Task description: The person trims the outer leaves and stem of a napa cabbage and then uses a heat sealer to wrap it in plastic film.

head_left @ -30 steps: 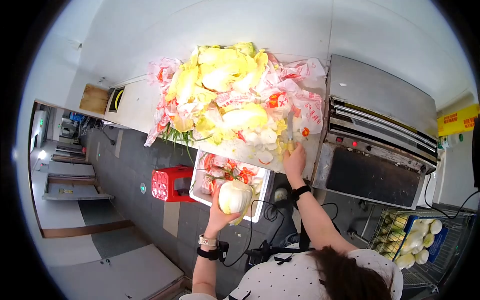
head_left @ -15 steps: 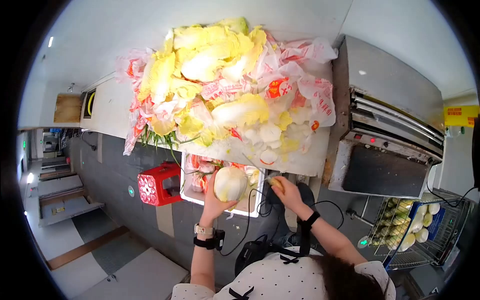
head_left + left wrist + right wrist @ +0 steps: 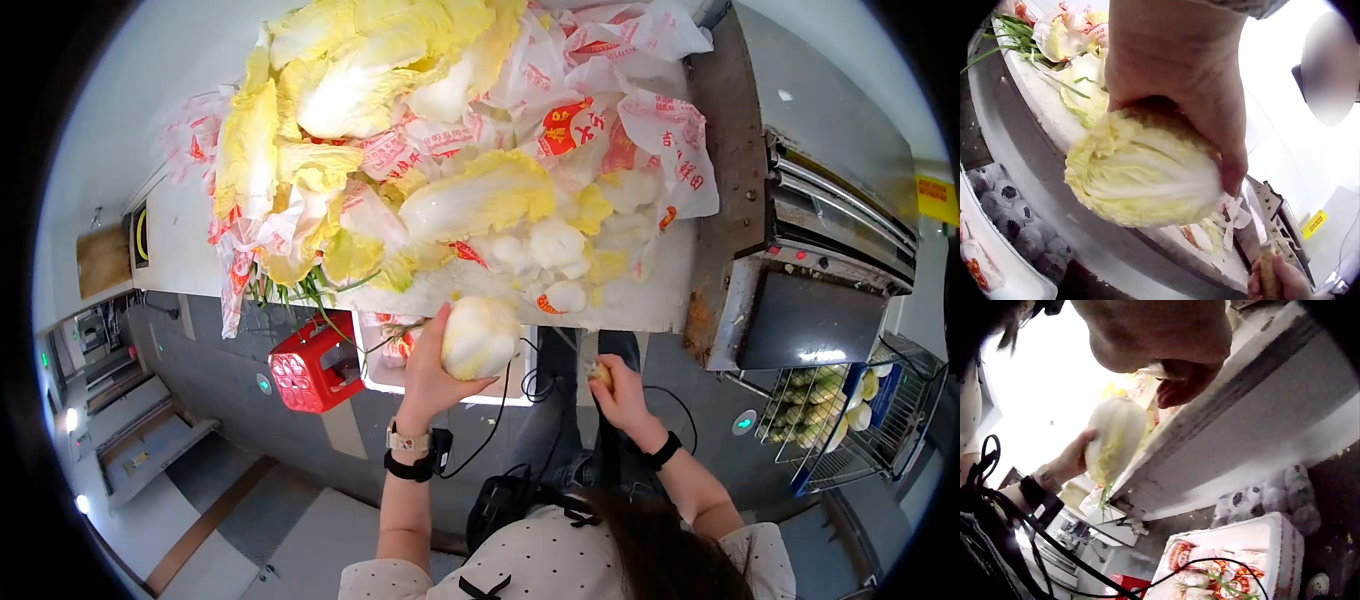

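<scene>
My left hand (image 3: 432, 372) grips a pale cabbage head (image 3: 480, 338) in front of the table edge; its yellow-green leaves show close up in the left wrist view, where the cabbage (image 3: 1144, 172) hangs under the palm. To its right, my right hand (image 3: 626, 392) holds a knife by its light handle (image 3: 600, 374). In the left wrist view the knife's blade (image 3: 1254, 209) points up and away from the fingers. The right wrist view shows the right hand (image 3: 1160, 344) with its fingers curled, the blade not clear there, and the cabbage (image 3: 1116, 437) beyond.
Loose cabbage leaves (image 3: 480, 200) and printed plastic bags (image 3: 665, 140) cover much of the table (image 3: 660, 305). A metal machine (image 3: 830, 200) stands at the right. Below are a white foam box (image 3: 1222, 534), a red stool (image 3: 305, 370), a wire cart (image 3: 850, 430) and loose black cables (image 3: 510, 385).
My right hand has drawn the knife back from the table top to beside the cabbage, over the floor. The left hand keeps its hold, and the table looks nearer in the head view.
</scene>
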Available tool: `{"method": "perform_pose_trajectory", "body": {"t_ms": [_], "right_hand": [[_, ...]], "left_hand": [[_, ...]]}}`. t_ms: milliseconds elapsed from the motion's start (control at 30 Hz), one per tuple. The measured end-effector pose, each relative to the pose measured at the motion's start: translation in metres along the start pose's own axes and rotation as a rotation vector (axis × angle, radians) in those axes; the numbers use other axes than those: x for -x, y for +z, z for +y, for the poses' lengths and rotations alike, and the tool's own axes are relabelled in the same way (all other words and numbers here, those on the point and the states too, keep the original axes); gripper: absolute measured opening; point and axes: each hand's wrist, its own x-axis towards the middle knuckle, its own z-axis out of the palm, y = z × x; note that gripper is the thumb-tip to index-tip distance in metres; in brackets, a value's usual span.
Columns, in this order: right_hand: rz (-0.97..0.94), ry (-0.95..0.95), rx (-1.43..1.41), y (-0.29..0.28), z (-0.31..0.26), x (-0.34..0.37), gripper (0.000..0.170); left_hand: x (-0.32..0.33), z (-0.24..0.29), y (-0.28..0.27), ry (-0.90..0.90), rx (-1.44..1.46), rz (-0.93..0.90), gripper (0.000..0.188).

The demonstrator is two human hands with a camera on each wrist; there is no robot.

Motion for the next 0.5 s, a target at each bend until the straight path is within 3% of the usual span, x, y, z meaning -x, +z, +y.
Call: {"method": "perform_pose_trajectory", "body": {"t_ms": [33, 133, 167, 500], "right_hand": [[-0.082, 0.065, -0.022, 0.0, -0.015, -0.005, 0.033], [-0.122, 0.007, 0.04, 0.01, -0.035, -0.018, 0.032], [-0.081, -0.081, 0.088, 0.015, -0.037, -0.022, 0.032], [-0.027, -0.19, 0.225, 0.028, -0.053, -0.042, 0.026]], "left_hand": [[0.0, -0.001, 0.0, -0.005, -0.026, -0.013, 0.106], [-0.003, -0.005, 0.001, -0.042, -0.065, -0.054, 0.108], [-0.004, -0.007, 0.0, -0.067, -0.022, -0.057, 0.108], [-0.015, -0.018, -0.006, -0.176, 0.251, -0.108, 0.103]]}}
